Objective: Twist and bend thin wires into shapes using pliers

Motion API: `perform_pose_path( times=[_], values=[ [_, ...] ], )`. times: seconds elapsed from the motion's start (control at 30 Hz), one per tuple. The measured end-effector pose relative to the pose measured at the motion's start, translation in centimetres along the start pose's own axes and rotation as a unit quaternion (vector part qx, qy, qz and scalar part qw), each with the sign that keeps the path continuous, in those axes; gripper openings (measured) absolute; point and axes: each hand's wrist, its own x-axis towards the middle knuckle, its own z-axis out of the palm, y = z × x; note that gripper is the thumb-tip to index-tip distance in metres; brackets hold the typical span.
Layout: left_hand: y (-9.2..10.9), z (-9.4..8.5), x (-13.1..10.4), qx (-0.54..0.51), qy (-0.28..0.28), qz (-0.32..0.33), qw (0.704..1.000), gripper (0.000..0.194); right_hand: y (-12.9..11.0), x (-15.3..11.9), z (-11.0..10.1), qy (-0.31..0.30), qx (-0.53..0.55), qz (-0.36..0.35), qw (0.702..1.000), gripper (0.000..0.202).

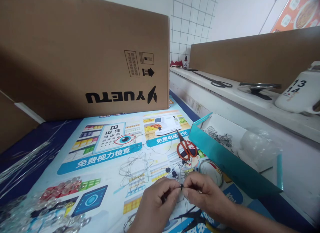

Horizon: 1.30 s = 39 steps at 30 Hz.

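Near the front of the table, my left hand (pixel 158 201) and my right hand (pixel 206 193) meet fingertip to fingertip. Both are closed in a pinch on one small black piece (pixel 181 186), too small to name more exactly. Thin dark strands hang below it. Under my right hand lie dark-jawed pliers (pixel 191 219), partly covered by the forearm. Scissors with orange handles (pixel 186 149) rest beyond the fingers. Beside them is a round ring-shaped item (pixel 220 176). A loose tangle of thin wire (pixel 137 168) spreads out ahead of my left hand.
On the right stands a teal box (pixel 215 149) holding tangled dark wire and clear plastic wrap. Clear round pieces (pixel 60 209) are heaped at front left. A large cardboard box (pixel 100 59) blocks the back. The right ledge carries a white mug (pixel 300 89) and black scissors (pixel 220 83).
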Motion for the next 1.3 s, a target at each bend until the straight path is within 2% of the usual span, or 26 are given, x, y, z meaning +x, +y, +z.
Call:
perform_pose_path(
  times=[0.2, 0.4, 0.53, 0.7, 0.87, 1.1, 1.3],
  values=[
    [0.5, 0.3, -0.3, 0.009, -0.006, -0.065, 0.998, 0.017, 0.3, 0.1, 0.2, 0.053, -0.051, -0.017, 0.997, 0.010],
    [0.7, 0.5, -0.3, 0.007, -0.029, -0.086, 0.996, 0.020, 0.4, 0.2, 0.4, 0.060, -0.050, -0.010, 0.997, 0.008],
    [0.8, 0.5, -0.2, 0.028, -0.029, -0.074, 0.996, 0.021, 0.3, 0.2, 0.7, 0.065, -0.046, -0.006, 0.997, 0.006],
    [0.7, 0.6, -0.3, 0.051, -0.024, -0.028, 0.998, 0.021, 0.1, 0.4, 0.9, 0.066, -0.038, 0.008, 0.997, 0.003],
    [0.9, 0.3, -0.4, 0.077, -0.027, -0.002, 0.997, 0.022, -0.3, 0.5, 1.2, 0.074, -0.079, 0.008, 0.994, 0.004],
    [2.1, -1.3, -0.6, 0.125, -0.026, 0.021, 0.992, 0.018, -1.3, 0.9, 1.8, 0.084, -0.138, -0.032, 0.986, 0.009],
    [2.4, -3.4, -1.7, 0.166, -0.038, 0.040, 0.985, 0.017, -1.7, 1.6, 2.8, 0.037, -0.224, -0.152, 0.962, 0.016]
  ],
)
